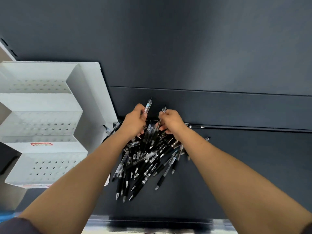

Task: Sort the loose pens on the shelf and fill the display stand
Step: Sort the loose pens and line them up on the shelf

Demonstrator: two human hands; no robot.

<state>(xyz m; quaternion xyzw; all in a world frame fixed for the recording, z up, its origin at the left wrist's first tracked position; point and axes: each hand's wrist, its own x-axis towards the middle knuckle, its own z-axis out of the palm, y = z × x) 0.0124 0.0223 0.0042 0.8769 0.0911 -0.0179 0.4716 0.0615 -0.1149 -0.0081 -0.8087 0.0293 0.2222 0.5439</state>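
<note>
A heap of several loose black and clear pens (148, 162) lies on the dark shelf (236, 157) in the middle. My left hand (135, 120) grips a clear pen (148, 105) that points up and away, at the far end of the heap. Close beside it, my right hand (170, 120) pinches another pen (163, 110) the same way. The white tiered display stand (50, 125) stands at the left; its rows of holes hold no pens.
A single pen (194, 126) lies along the groove at the back of the shelf, right of my hands. A couple of pens (109, 129) lean against the stand's right wall. The shelf's front edge (152, 222) runs below the heap.
</note>
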